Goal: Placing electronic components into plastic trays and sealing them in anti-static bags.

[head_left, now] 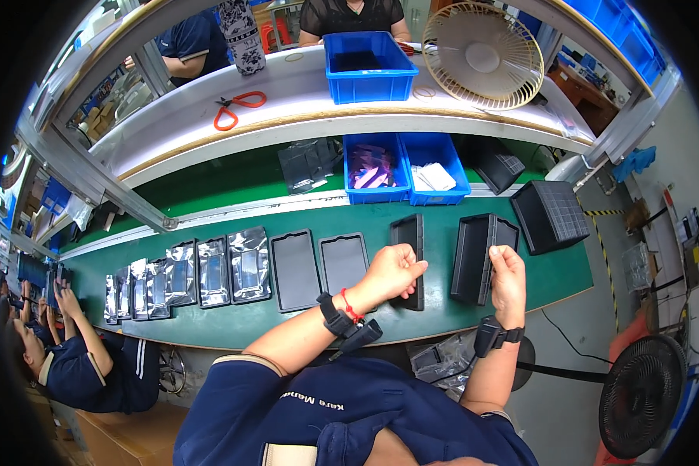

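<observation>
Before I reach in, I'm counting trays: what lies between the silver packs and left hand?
In the head view, two black trays lie there, side by side.

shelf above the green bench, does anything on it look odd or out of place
No spill or damage is evident there. The red-handled scissors on the white shelf stand out slightly: their handles are splayed, so they lie open.
</observation>
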Demonstrator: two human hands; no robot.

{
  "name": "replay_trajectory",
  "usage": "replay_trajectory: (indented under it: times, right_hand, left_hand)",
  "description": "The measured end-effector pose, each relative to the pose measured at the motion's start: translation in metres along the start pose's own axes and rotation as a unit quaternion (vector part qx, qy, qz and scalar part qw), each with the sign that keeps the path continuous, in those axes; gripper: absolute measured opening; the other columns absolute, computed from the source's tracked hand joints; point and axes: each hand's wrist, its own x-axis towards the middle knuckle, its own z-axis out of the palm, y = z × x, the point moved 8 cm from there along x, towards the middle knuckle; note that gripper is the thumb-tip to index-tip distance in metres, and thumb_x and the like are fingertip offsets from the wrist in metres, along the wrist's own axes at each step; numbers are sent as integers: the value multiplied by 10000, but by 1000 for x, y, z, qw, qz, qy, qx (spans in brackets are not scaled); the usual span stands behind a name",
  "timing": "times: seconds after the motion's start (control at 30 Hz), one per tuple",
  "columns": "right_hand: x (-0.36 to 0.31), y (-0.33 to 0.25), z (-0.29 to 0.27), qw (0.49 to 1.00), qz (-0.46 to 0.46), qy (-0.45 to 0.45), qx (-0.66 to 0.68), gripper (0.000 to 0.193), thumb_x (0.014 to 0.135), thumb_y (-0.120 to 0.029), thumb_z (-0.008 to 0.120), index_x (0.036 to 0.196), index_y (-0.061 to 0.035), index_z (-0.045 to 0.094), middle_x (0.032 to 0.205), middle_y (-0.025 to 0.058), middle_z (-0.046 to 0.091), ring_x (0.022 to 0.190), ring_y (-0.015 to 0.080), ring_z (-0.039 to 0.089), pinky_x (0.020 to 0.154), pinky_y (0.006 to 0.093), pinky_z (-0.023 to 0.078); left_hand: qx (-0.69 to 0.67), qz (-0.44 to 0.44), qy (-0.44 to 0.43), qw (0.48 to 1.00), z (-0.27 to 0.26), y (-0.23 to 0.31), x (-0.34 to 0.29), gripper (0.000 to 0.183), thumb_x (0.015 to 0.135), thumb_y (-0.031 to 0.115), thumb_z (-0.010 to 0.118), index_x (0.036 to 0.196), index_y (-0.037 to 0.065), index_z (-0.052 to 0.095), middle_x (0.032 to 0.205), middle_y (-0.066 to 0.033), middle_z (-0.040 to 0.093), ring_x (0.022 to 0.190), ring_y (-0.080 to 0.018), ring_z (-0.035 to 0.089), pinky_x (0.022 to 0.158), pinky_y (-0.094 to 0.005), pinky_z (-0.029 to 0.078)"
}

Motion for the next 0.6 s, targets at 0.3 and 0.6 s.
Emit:
replay_trajectory:
  times: [0.3, 0.6]
  right_hand:
    - [-25, -9, 57, 975, -73, -73, -197, 138, 924, -119, 525, 829, -20, 536, 672, -17, 495, 620, 100, 495, 566, 249, 408]
    - [18, 32, -21, 994, 50, 11, -96, 224, 974, -199, 452, 820, -59, 536, 756, -46, 502, 702, 36, 435, 640, 209, 383]
  left_hand:
    - [-19, 163, -17, 986, 36, 1, 13, 379, 914, 362, 569, 758, 16, 557, 591, -27, 549, 554, -95, 502, 502, -291, 417]
    - [102, 191, 25, 976, 37, 7, 25, 308, 879, 279, 600, 668, 58, 558, 565, -71, 559, 502, -198, 518, 539, -346, 436]
